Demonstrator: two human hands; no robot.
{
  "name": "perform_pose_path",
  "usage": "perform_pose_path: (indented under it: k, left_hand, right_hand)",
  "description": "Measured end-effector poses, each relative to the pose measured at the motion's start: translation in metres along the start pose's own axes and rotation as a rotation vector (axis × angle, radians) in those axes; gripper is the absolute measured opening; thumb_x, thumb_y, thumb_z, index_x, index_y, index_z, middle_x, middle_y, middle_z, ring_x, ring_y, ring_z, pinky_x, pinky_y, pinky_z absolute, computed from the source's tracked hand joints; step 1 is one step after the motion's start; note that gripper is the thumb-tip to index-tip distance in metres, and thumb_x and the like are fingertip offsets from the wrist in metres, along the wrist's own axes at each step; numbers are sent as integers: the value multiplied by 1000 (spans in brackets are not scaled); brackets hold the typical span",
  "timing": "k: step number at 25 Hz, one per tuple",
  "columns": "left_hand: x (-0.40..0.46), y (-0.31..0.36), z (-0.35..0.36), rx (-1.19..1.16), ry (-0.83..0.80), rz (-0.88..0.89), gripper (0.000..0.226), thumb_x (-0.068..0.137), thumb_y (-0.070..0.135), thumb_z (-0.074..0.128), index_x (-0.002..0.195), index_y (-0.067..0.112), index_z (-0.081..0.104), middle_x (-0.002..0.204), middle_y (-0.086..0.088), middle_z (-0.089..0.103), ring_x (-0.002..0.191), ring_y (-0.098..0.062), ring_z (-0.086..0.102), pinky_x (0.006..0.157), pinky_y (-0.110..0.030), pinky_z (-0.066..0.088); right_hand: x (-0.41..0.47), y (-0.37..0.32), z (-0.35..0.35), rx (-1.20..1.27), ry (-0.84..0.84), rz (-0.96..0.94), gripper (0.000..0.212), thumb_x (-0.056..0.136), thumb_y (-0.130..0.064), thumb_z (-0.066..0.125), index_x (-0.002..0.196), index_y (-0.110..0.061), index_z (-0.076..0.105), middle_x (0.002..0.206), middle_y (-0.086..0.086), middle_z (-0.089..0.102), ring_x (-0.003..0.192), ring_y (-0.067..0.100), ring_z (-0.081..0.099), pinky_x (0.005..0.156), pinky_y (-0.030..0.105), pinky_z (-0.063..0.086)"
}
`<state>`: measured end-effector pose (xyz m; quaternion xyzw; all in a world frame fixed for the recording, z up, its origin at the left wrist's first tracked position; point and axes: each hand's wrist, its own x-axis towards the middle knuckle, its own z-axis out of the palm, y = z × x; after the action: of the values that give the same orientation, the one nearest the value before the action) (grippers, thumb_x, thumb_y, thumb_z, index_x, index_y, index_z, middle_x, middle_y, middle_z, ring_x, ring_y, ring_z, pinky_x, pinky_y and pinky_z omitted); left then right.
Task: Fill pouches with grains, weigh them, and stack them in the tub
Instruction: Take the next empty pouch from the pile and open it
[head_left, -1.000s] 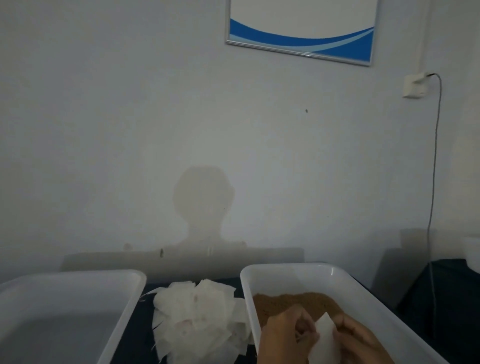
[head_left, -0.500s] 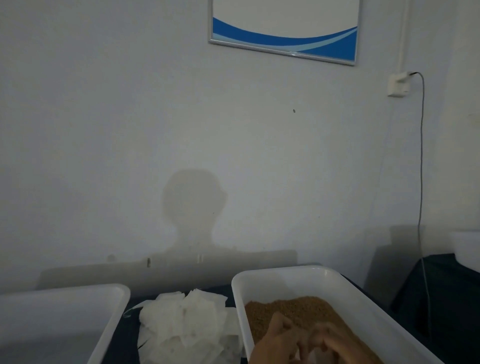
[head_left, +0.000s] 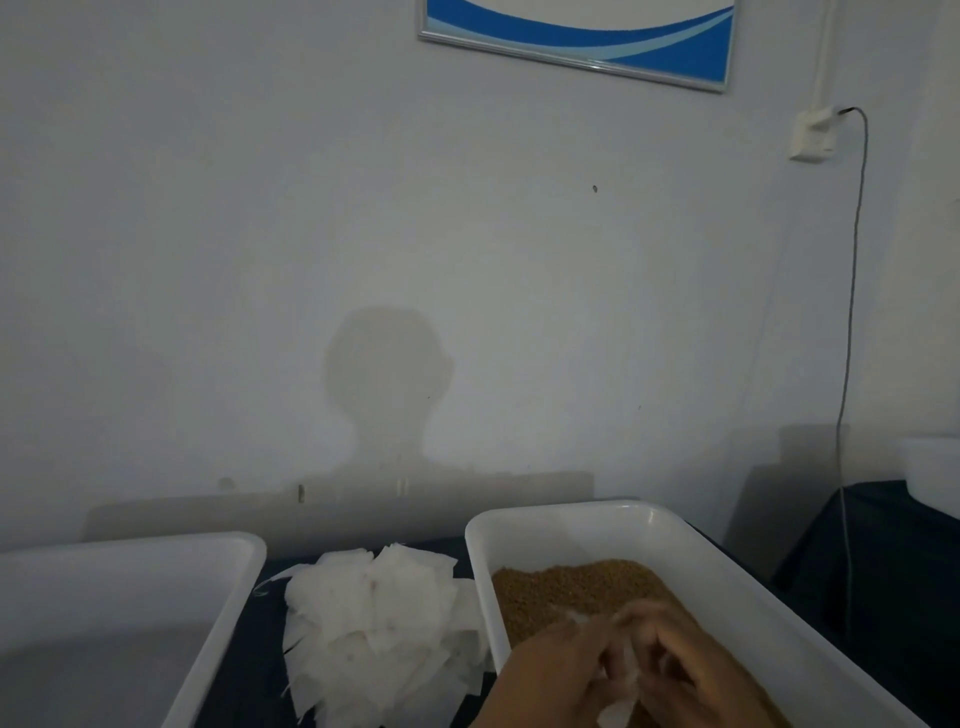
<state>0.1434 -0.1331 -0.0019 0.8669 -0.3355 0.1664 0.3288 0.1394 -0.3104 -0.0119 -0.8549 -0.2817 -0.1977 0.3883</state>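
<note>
A white tub (head_left: 566, 525) at the lower right holds brown grains (head_left: 571, 587). Over the grains, my left hand (head_left: 550, 675) and my right hand (head_left: 696, 670) meet, both pinching a small white pouch (head_left: 621, 693) between their fingers; only slivers of the pouch show. A heap of several white empty pouches (head_left: 379, 629) lies on the dark table between the two tubs. A second white tub (head_left: 171, 551) at the lower left looks empty where it shows. No scale is in view.
A pale wall fills most of the view, with a framed blue-and-white picture (head_left: 582, 36) and a wall socket (head_left: 813, 135) whose cable (head_left: 852, 291) hangs down on the right. A white container (head_left: 935, 478) sits on a dark surface at the far right.
The white pouch, plainly visible between my hands a second ago, is now mostly covered by my fingers. The camera view has shifted a little.
</note>
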Motion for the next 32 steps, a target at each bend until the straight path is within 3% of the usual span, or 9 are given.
perform_pose_path:
  k: [4, 7, 13, 17, 19, 22, 26, 29, 32]
  left_hand:
    - [-4, -2, 1, -59, -64, -96, 22, 92, 28, 55, 108, 16, 45, 109, -4, 60, 98, -18, 59, 74, -13, 38]
    - [-6, 2, -1, -152, -98, -131, 38, 79, 40, 70, 103, 29, 43, 106, 9, 59, 90, -2, 56, 69, -6, 39]
    - [-9, -6, -1, -143, -103, -46, 20, 78, 22, 74, 85, 26, 56, 83, 14, 54, 75, -2, 46, 65, -14, 35]
    - [-12, -14, 0, -111, -132, 3, 12, 83, 2, 64, 94, 8, 66, 93, -5, 64, 83, -14, 56, 70, -21, 42]
    - [-12, -16, 1, -84, -122, 9, 20, 85, -5, 55, 99, 4, 67, 100, -10, 64, 91, -18, 57, 75, -24, 43]
    - [-11, -17, -1, -65, -95, -21, 26, 87, -10, 47, 100, 2, 67, 101, -13, 61, 94, -22, 56, 79, -26, 43]
    - [-12, -16, -3, -20, -137, -26, 17, 88, -2, 53, 100, 4, 64, 97, -12, 60, 90, -19, 52, 76, -24, 39]
    - [-14, -15, -3, -10, -186, -21, 19, 89, 5, 55, 106, 8, 63, 101, -9, 60, 95, -17, 51, 83, -28, 43]
    - [-14, -9, -2, -84, -204, -50, 15, 92, 29, 57, 95, 15, 60, 94, -5, 57, 88, -16, 51, 78, -31, 44]
  right_hand:
    - [1, 0, -4, -39, -38, 18, 46, 84, -1, 65, 83, -45, 54, 85, -8, 60, 67, 8, 56, 63, 20, 44]
    - [1, -5, -4, 43, -14, 84, 55, 85, 5, 59, 76, -49, 51, 98, -16, 61, 83, 9, 60, 70, 23, 49]
    - [0, -4, -2, 140, -56, 123, 25, 89, 4, 53, 85, -21, 52, 114, -20, 58, 101, 4, 57, 85, 27, 50]
    - [-2, -1, 0, 119, -120, 24, 41, 84, -8, 61, 117, -32, 53, 110, -14, 58, 77, 11, 57, 67, 26, 52]
    - [-3, 1, 0, 79, -146, 26, 49, 82, -6, 64, 116, -39, 53, 86, -12, 56, 65, 10, 50, 59, 23, 47]
    - [-3, 1, 1, 29, -145, 67, 45, 79, -4, 70, 106, -36, 55, 78, -13, 52, 61, 13, 46, 56, 20, 41]
    - [-1, -5, 0, 20, -143, 74, 28, 77, 1, 71, 79, -24, 59, 74, -8, 59, 66, 7, 56, 61, 16, 47]
    - [-1, 2, -11, 116, -210, 124, 23, 78, 4, 69, 80, -18, 62, 81, 1, 64, 78, 9, 63, 72, 20, 52]
    - [-3, 10, -22, 205, -240, 177, 19, 78, 3, 69, 83, -15, 64, 87, 4, 67, 83, 13, 66, 77, 25, 54]
